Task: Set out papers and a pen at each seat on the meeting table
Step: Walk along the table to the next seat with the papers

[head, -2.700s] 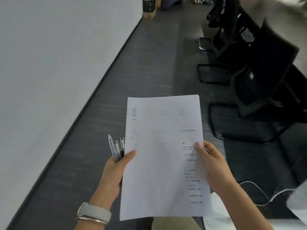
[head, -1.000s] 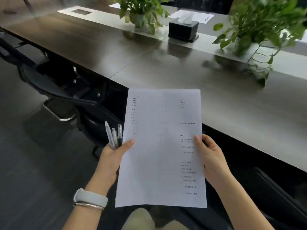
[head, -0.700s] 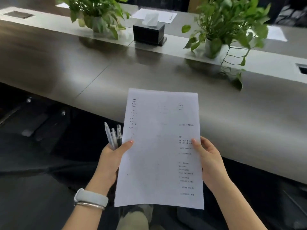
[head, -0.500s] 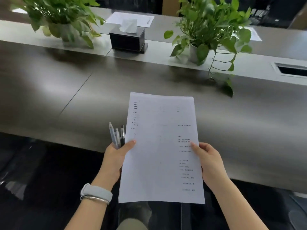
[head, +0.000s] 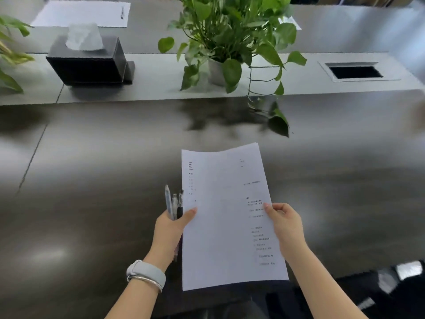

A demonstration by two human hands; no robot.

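The papers [head: 226, 217] held between both hands are white with sparse dark print in small blocks. Just left of the grip, the pens [head: 174, 204] are clear and pale, one with a black tip. Below the left hand [head: 171, 229] sit a pale grey band [head: 147, 271] and a silver bangle [head: 143, 280]. Under the grip the table [head: 92, 180] is glossy dark brown. Beyond the grip stand a black tissue box [head: 88, 62] with white tissue, a green-leaved plant [head: 230, 31] and a light grey strip [head: 156, 77].

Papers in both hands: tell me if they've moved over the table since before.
Yes. The papers have come forward over the table, toward the potted plant.
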